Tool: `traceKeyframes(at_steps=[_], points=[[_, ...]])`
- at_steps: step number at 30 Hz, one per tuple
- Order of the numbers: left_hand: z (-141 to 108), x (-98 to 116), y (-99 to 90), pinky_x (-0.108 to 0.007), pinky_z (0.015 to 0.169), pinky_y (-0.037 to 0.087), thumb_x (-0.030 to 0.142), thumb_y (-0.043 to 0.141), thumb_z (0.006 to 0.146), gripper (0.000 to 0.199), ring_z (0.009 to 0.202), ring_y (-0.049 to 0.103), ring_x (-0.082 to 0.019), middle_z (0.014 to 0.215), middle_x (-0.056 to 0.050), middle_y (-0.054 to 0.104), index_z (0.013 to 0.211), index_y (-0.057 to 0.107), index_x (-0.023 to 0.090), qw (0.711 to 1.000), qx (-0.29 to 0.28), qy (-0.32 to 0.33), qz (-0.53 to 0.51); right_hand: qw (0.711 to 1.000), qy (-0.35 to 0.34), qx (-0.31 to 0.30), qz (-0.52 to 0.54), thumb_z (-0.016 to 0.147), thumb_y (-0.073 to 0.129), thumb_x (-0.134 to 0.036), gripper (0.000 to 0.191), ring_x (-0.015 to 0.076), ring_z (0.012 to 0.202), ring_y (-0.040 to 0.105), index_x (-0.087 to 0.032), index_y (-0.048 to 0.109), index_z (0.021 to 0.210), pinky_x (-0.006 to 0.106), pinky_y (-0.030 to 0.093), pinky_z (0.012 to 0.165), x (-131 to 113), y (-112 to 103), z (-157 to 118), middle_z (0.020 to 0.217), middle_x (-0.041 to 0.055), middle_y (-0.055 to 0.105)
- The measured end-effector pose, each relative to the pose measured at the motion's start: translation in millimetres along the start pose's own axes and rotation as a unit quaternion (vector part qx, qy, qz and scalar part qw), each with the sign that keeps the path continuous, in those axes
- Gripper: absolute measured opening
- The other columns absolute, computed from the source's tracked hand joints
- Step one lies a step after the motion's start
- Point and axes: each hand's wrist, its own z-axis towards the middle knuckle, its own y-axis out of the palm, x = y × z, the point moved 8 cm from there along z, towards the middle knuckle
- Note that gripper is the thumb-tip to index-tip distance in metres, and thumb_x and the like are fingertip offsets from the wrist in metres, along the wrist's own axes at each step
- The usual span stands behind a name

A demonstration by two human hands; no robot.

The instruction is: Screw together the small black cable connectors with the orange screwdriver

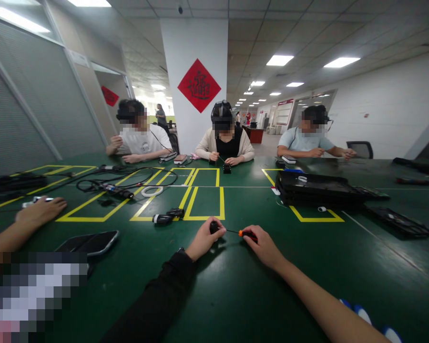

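Your left fingers [220, 232] hold a black part [213, 227]; right fingers [252, 228] grip a screwdriver [240, 233] toward nine o'clock, seemingly engaging it; keep both aligned.

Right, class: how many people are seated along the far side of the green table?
3: a person in a white T-shirt at left, a person in a beige cardigan and black top at centre, and a person in a light-blue shirt at right.

One left hand [208, 238], one right hand [260, 242], one screwdriver [240, 233], one black part [213, 227], one white ring [160, 191], one phone [89, 243], three co-workers [245, 143] seated opposite.
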Motion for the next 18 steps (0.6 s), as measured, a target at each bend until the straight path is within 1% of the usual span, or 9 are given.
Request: traceKeyframes(at_steps=[5,9,14,18], points=[[0.0,0.8,1.1,-0.027,0.073,0.042,0.036,0.057,0.072,0.022,0.076,0.054,-0.014,0.081,-0.002,0.059,0.083,0.052,0.017,1.000,-0.005,0.004,-0.004,1.000,-0.007,0.006,0.004,0.082,0.045,-0.023,0.018,0.0170,0.089,0.052,-0.020,0.058,0.094,0.032,0.041,0.081,1.1,0.4,0.8,0.095,0.0045,0.058],[-0.6,2.0,2.1,-0.027,0.073,0.042,0.035,0.057,0.072,0.021,0.075,0.054,-0.014,0.080,-0.002,0.059,0.082,0.052,0.017,1.000,-0.008,-0.004,-0.006,1.000,-0.005,0.003,-0.002,0.082,0.046,-0.024,0.018,0.0175,0.089,0.052,-0.020,0.058,0.095,0.032,0.041,0.081,2.1,1.0,1.2,0.095,0.0048,0.058],[-1.2,2.8,3.7,-0.027,0.073,0.042,0.035,0.056,0.072,0.020,0.074,0.054,-0.014,0.079,-0.002,0.059,0.082,0.052,0.017,1.000,-0.017,0.002,-0.013,1.000,-0.004,-0.001,-0.005,0.081,0.047,-0.025,0.018,0.0176,0.090,0.051,-0.020,0.058,0.096,0.032,0.041,0.081,1.7,0.9,1.3,0.096,0.0046,0.058],[-1.0,2.8,3.0,-0.026,0.073,0.042,0.034,0.056,0.073,0.018,0.074,0.054,-0.013,0.079,-0.001,0.059,0.081,0.052,0.018,1.000,-0.016,0.007,-0.007,1.000,-0.013,0.002,-0.010,0.084,0.043,-0.026,0.020,0.0172,0.091,0.050,-0.020,0.059,0.094,0.032,0.039,0.083,-0.5,0.4,1.6,0.094,0.0045,0.058]])
